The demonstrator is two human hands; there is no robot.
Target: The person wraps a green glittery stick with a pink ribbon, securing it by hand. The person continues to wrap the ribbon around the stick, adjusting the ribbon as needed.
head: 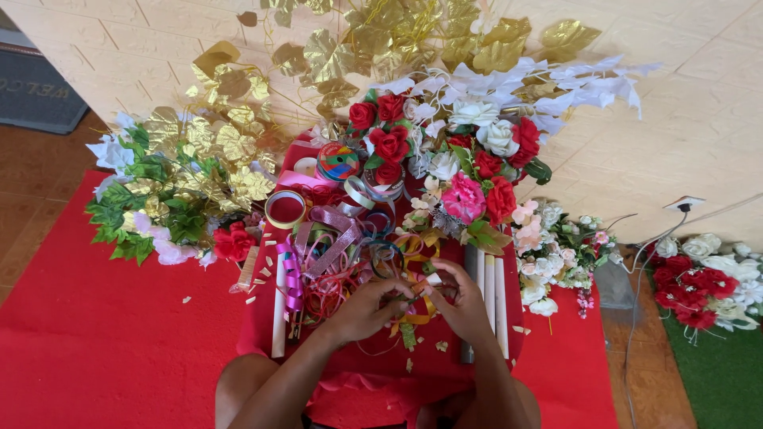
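My left hand [367, 308] and my right hand [461, 300] meet over a small table under a red cloth [262, 318]. Between the fingertips of both hands is a gold ribbon [416, 304], whose loose end hangs down toward me. Just beyond my hands lies a tangle of pink, purple, red and gold ribbons [338, 254]. White paper rolls [493, 290] lie right of my right hand. A roll of tape [285, 209] sits farther back on the left.
Red, pink and white artificial flowers [461, 159] and gold leaves [373, 40] crowd the back of the table. A green, white and gold bunch [171, 191] lies left. More flowers [703, 278] and a wall socket [683, 203] with cables are right. A red mat [95, 334] covers the floor.
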